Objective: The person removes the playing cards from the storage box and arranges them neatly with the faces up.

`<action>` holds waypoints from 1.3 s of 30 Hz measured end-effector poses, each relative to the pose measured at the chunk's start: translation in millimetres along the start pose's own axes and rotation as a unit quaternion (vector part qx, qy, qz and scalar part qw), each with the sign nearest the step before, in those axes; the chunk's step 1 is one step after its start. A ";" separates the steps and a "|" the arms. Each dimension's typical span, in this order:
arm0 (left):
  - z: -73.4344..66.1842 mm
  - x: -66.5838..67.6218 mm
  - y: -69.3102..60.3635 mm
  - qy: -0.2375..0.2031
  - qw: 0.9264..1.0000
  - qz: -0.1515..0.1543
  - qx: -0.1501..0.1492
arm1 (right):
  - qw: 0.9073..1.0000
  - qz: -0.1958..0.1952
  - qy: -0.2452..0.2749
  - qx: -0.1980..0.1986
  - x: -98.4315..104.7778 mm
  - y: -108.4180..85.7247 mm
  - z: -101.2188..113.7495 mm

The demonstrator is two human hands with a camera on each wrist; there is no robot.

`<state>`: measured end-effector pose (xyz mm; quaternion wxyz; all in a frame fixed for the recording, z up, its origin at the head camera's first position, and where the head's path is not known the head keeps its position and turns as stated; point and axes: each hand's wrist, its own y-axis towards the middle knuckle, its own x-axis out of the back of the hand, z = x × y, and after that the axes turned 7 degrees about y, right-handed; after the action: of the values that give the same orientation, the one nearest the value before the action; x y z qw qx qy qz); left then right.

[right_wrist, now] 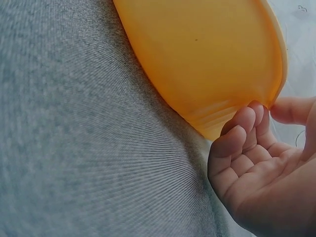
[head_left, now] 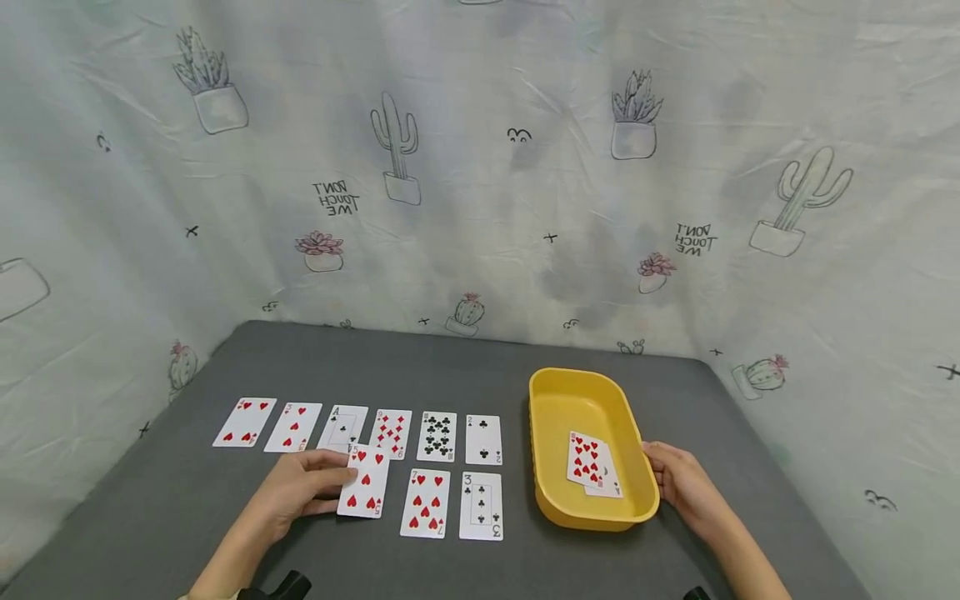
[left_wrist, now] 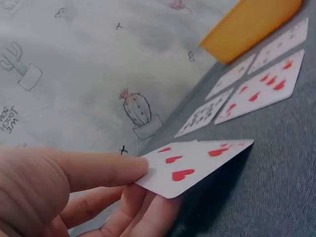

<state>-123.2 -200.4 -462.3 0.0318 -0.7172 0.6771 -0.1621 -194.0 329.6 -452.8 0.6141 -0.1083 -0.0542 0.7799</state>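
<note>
My left hand [head_left: 307, 487] pinches a five of hearts [head_left: 365, 483] between thumb and fingers. In the left wrist view that card [left_wrist: 173, 170] tilts up off the dark tabletop, its near edge gripped. To its right lie a seven of hearts [head_left: 425, 503] and a three of clubs [head_left: 481, 507], face up. At the right side of a yellow tray [head_left: 566, 404], my right hand [head_left: 682, 483] holds the rim, with thumb at the edge and curled fingers against the outer wall [right_wrist: 207, 59]. Inside the tray a red heart card [head_left: 587, 458] overlaps another card [head_left: 611, 483].
Behind the left hand runs a row of several face-up cards, from a heart card [head_left: 245, 422] at the left to a two of clubs [head_left: 483, 440]. An ace of clubs [head_left: 343, 427] is partly covered by the hand. A patterned curtain [head_left: 480, 208] borders the grey table [head_left: 420, 358].
</note>
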 end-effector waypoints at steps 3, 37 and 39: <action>1.0 0.1 -1.5 0.036 0.999 -0.001 0.000 | 1.000 -0.002 0.001 -0.002 0.1 0.2 -0.3; -5.0 -11.3 -10.0 0.168 0.983 -0.069 0.032 | 1.000 0.013 0.012 -0.006 4.5 1.4 -2.8; -5.7 -11.6 -8.9 0.192 0.978 -0.075 0.037 | 1.000 0.014 0.010 -0.005 4.2 1.7 -1.7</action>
<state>-116.6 -187.3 -456.7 -0.0851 -0.7199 0.6082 -0.3235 -196.1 333.2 -455.3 0.6034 -0.1200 -0.0507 0.7867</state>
